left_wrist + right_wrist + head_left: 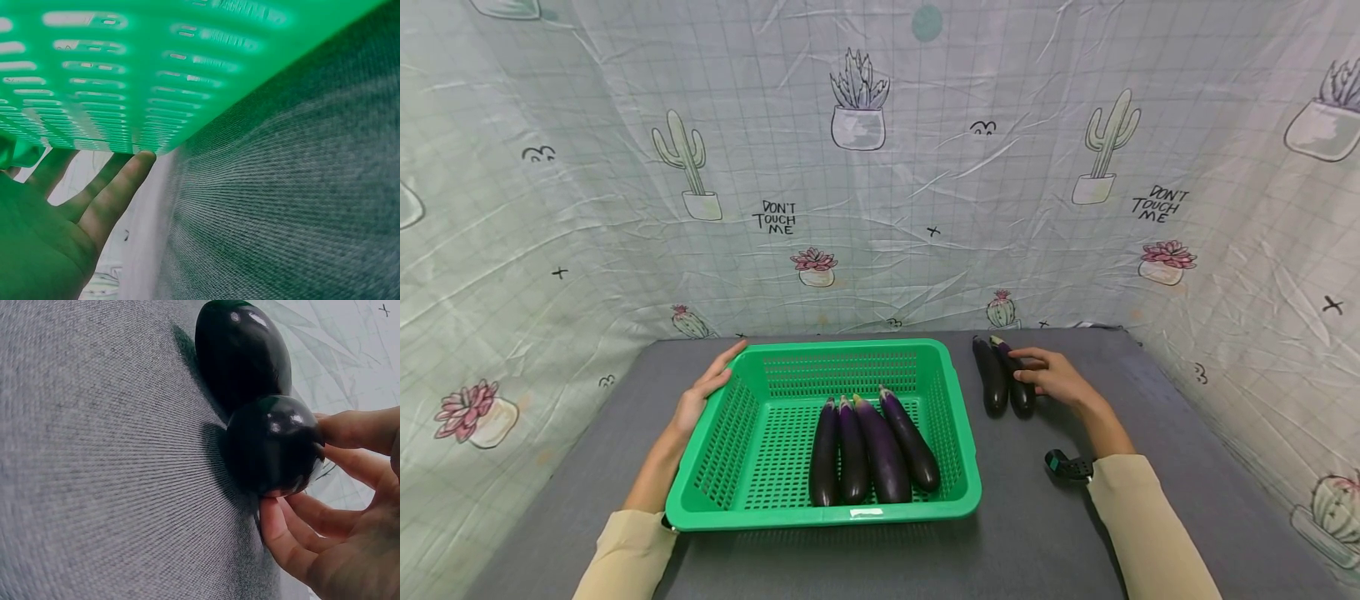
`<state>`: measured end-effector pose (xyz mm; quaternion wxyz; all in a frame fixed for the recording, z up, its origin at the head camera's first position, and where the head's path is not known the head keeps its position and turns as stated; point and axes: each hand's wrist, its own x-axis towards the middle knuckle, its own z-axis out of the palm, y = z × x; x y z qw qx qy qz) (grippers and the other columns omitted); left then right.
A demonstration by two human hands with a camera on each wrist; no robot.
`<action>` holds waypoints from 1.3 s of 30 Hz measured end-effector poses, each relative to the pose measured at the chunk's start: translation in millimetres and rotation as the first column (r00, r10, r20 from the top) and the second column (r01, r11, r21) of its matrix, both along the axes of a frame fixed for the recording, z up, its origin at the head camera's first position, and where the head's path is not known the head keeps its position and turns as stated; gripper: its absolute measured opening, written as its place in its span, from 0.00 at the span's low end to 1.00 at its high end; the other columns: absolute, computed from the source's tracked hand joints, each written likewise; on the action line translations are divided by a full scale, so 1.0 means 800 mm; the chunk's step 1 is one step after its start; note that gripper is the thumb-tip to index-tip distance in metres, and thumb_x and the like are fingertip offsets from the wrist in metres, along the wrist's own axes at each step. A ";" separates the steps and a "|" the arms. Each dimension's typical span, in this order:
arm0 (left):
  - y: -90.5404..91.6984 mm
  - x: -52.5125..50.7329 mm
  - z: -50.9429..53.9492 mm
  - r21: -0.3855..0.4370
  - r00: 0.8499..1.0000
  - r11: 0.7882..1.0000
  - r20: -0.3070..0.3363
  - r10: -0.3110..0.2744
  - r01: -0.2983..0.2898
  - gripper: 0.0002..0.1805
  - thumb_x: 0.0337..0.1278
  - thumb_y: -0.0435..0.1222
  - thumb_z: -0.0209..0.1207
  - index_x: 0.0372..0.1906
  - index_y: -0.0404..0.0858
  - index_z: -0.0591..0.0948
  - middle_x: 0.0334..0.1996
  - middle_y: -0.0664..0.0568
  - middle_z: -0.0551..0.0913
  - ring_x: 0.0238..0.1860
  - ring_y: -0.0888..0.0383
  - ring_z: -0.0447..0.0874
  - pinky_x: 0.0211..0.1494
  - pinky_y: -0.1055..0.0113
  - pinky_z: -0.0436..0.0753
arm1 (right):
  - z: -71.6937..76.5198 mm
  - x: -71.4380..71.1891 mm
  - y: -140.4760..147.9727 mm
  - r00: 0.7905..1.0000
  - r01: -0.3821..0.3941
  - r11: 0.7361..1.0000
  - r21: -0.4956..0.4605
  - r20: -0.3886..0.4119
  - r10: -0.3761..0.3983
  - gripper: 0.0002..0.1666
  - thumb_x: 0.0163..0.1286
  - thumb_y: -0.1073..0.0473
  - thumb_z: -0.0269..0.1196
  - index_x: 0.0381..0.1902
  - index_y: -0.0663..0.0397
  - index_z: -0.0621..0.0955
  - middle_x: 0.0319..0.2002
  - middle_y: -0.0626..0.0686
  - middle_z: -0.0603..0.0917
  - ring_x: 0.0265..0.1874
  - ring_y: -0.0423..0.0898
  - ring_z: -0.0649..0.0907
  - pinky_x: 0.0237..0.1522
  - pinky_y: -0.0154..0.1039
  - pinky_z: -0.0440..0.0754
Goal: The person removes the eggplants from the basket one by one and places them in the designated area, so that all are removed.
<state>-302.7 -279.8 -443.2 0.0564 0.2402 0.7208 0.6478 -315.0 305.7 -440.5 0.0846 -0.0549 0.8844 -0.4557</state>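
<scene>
A green plastic basket (865, 518) holds several dark purple eggplants (880, 454) lying side by side in its right half. My left hand (694, 403) rests against the left side of the basket, its fingers stretched toward the far corner; the left wrist view shows these fingers (115, 200) straight along the outer slotted wall. On the right of the basket two more eggplants lie close together on the table. With thumb and fingers on either side, my right hand (1054, 379) grips the right one (1019, 392). The left eggplant (992, 379) lies against it.
The grey cloth-covered table (1022, 533) runs back to a hanging curtain (925, 167) printed with cacti, which also closes off both sides. A black device (1067, 467) is strapped at my right wrist, just above the table.
</scene>
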 end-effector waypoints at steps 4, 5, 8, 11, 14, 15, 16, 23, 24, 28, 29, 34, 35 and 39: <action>0.000 0.000 0.000 0.024 1.000 1.000 0.000 -0.020 0.020 0.32 0.87 0.40 0.30 0.85 0.36 0.40 0.84 0.48 0.41 0.71 0.76 0.62 0.67 0.78 0.71 | 0.000 0.001 -0.001 1.000 -0.004 1.000 0.008 -0.010 0.004 0.33 0.80 0.56 0.58 0.77 0.62 0.67 0.75 0.76 0.63 0.73 0.72 0.67 0.58 0.61 0.82; 0.000 0.000 0.000 0.027 1.000 0.999 0.002 -0.022 0.022 0.32 0.87 0.40 0.30 0.85 0.36 0.40 0.84 0.48 0.41 0.71 0.76 0.62 0.67 0.78 0.71 | 0.000 0.001 -0.001 1.000 -0.005 1.000 0.007 -0.011 0.005 0.33 0.80 0.56 0.58 0.77 0.62 0.67 0.75 0.76 0.63 0.73 0.72 0.67 0.58 0.61 0.82; 0.001 0.000 0.000 0.025 1.000 0.999 0.008 -0.020 0.020 0.32 0.87 0.40 0.30 0.85 0.36 0.40 0.84 0.45 0.39 0.71 0.76 0.62 0.67 0.78 0.71 | 0.000 0.001 -0.001 1.000 -0.007 1.000 0.004 -0.009 0.007 0.33 0.80 0.56 0.58 0.77 0.62 0.67 0.75 0.76 0.63 0.73 0.72 0.67 0.59 0.61 0.81; 0.001 0.000 0.001 0.022 1.000 1.000 0.015 -0.018 0.018 0.32 0.87 0.41 0.30 0.85 0.37 0.40 0.84 0.41 0.37 0.71 0.76 0.62 0.67 0.78 0.71 | 0.000 0.001 -0.001 1.000 -0.008 1.000 -0.002 -0.004 0.008 0.33 0.80 0.56 0.58 0.77 0.62 0.67 0.75 0.76 0.63 0.73 0.72 0.67 0.59 0.62 0.81; 0.001 0.001 0.001 0.029 1.000 0.999 0.021 -0.022 0.022 0.32 0.87 0.41 0.30 0.85 0.37 0.40 0.84 0.37 0.34 0.71 0.76 0.64 0.66 0.78 0.72 | 0.000 0.001 0.000 1.000 -0.012 1.000 -0.002 0.000 0.012 0.34 0.80 0.55 0.58 0.78 0.62 0.66 0.75 0.76 0.62 0.73 0.72 0.67 0.59 0.62 0.81; 0.001 0.001 0.001 0.036 0.999 0.999 0.025 -0.027 0.027 0.32 0.87 0.41 0.30 0.85 0.37 0.40 0.84 0.36 0.33 0.71 0.76 0.65 0.66 0.77 0.73 | 0.000 0.001 0.000 1.000 -0.013 1.000 -0.002 0.002 0.013 0.34 0.80 0.55 0.58 0.78 0.62 0.66 0.75 0.76 0.62 0.73 0.72 0.67 0.59 0.63 0.81; 0.001 0.001 0.001 0.042 0.999 0.999 0.028 -0.031 0.030 0.32 0.87 0.41 0.30 0.85 0.37 0.40 0.83 0.35 0.32 0.71 0.75 0.65 0.66 0.77 0.73 | 0.000 0.001 0.000 1.000 -0.014 1.000 -0.002 0.002 0.014 0.34 0.80 0.55 0.58 0.78 0.62 0.66 0.75 0.76 0.62 0.73 0.72 0.67 0.59 0.63 0.81; -0.001 0.001 -0.001 0.067 0.998 0.997 0.047 -0.049 0.046 0.32 0.87 0.40 0.29 0.85 0.38 0.38 0.83 0.34 0.31 0.71 0.74 0.67 0.67 0.76 0.74 | -0.002 -0.001 0.000 1.000 -0.019 1.000 0.009 -0.008 0.019 0.33 0.80 0.56 0.58 0.77 0.62 0.67 0.75 0.75 0.63 0.73 0.72 0.67 0.58 0.62 0.81; -0.002 0.001 -0.001 0.070 0.997 0.996 0.049 -0.052 0.049 0.32 0.87 0.40 0.28 0.85 0.38 0.38 0.83 0.34 0.31 0.71 0.74 0.67 0.67 0.76 0.75 | -0.002 -0.001 -0.001 1.000 -0.017 1.000 0.009 -0.008 0.017 0.33 0.80 0.56 0.58 0.77 0.62 0.67 0.75 0.75 0.63 0.73 0.72 0.67 0.58 0.62 0.81; -0.003 0.000 -0.002 0.078 0.997 0.995 0.051 -0.058 0.054 0.32 0.87 0.40 0.28 0.85 0.38 0.37 0.83 0.34 0.30 0.71 0.73 0.67 0.67 0.76 0.75 | -0.001 -0.002 -0.002 1.000 -0.007 1.000 0.014 -0.001 0.007 0.33 0.80 0.56 0.58 0.77 0.62 0.67 0.75 0.75 0.64 0.73 0.71 0.68 0.58 0.62 0.81; -0.003 0.000 -0.002 0.082 0.997 0.995 0.053 -0.061 0.056 0.32 0.87 0.40 0.28 0.85 0.38 0.37 0.83 0.33 0.30 0.71 0.72 0.67 0.67 0.76 0.75 | -0.001 -0.002 -0.003 1.000 -0.002 1.000 0.014 0.004 0.002 0.33 0.80 0.55 0.58 0.77 0.61 0.67 0.75 0.75 0.64 0.73 0.71 0.68 0.58 0.61 0.81; -0.003 0.000 -0.002 0.091 0.996 0.994 0.060 -0.065 0.060 0.32 0.87 0.40 0.28 0.85 0.39 0.37 0.83 0.33 0.31 0.72 0.72 0.68 0.67 0.75 0.75 | 0.000 -0.001 -0.004 1.000 -0.001 1.000 0.016 0.015 0.001 0.33 0.81 0.55 0.58 0.78 0.61 0.66 0.75 0.75 0.63 0.73 0.71 0.68 0.58 0.61 0.82; -0.003 0.000 -0.002 0.087 0.996 0.995 0.058 -0.063 0.057 0.32 0.87 0.40 0.28 0.85 0.39 0.37 0.83 0.33 0.31 0.72 0.72 0.67 0.67 0.75 0.75 | 0.001 -0.001 -0.004 1.000 -0.003 1.000 0.014 0.016 0.002 0.33 0.81 0.55 0.58 0.78 0.61 0.66 0.75 0.75 0.63 0.73 0.71 0.68 0.58 0.61 0.82; -0.003 0.000 -0.001 0.074 0.997 0.996 0.052 -0.052 0.048 0.32 0.87 0.40 0.28 0.85 0.39 0.38 0.83 0.34 0.30 0.71 0.73 0.67 0.67 0.76 0.75 | 0.001 0.000 -0.003 1.000 -0.011 1.000 0.001 0.020 0.011 0.34 0.81 0.56 0.57 0.78 0.62 0.65 0.76 0.75 0.62 0.73 0.71 0.66 0.59 0.62 0.81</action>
